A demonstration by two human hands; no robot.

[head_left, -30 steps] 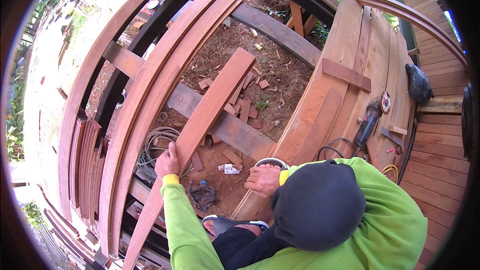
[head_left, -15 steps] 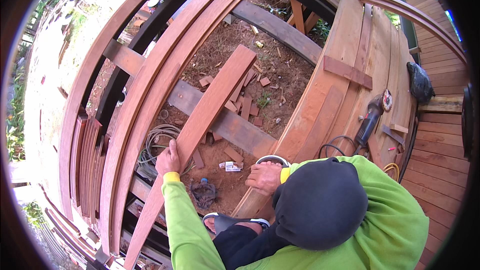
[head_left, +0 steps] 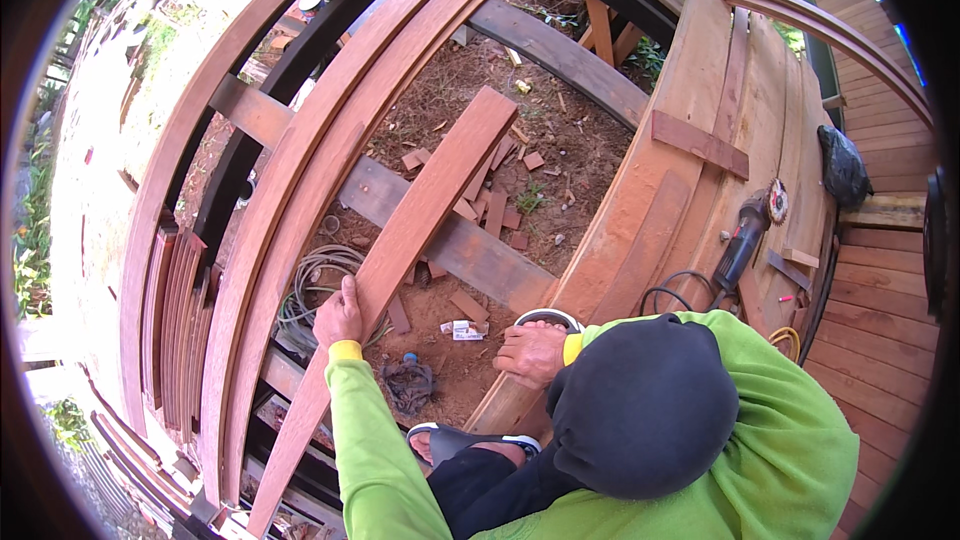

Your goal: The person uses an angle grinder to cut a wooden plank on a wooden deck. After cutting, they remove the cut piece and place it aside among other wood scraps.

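My left hand [head_left: 338, 316] is closed on the edge of a long reddish-brown wooden plank [head_left: 437, 188], its thumb uppermost and its other fingers partly hidden. The plank slants from the lower left toward the upper middle, crossing above a dark crossbeam [head_left: 470, 258]. My right hand [head_left: 530, 352] has its fingers curled over a rounded, white-rimmed thing [head_left: 553, 317]. The hand covers most of that thing, so I cannot make it out. Both sleeves are bright green with yellow cuffs. A smooth, dark rounded shape [head_left: 645, 405] hides most of my right forearm.
Curved boards [head_left: 330, 155] run along the left of an open frame. Below lie wood offcuts [head_left: 495, 210] and coiled cable [head_left: 315, 285] on soil. On the right, a corded angle grinder [head_left: 742, 238] with a toothed disc and a black bag [head_left: 843, 168] rest on pale planks [head_left: 715, 100].
The whole view has shifted very slightly. Both hands keep their places, the left on the plank and the right on the white-rimmed thing.
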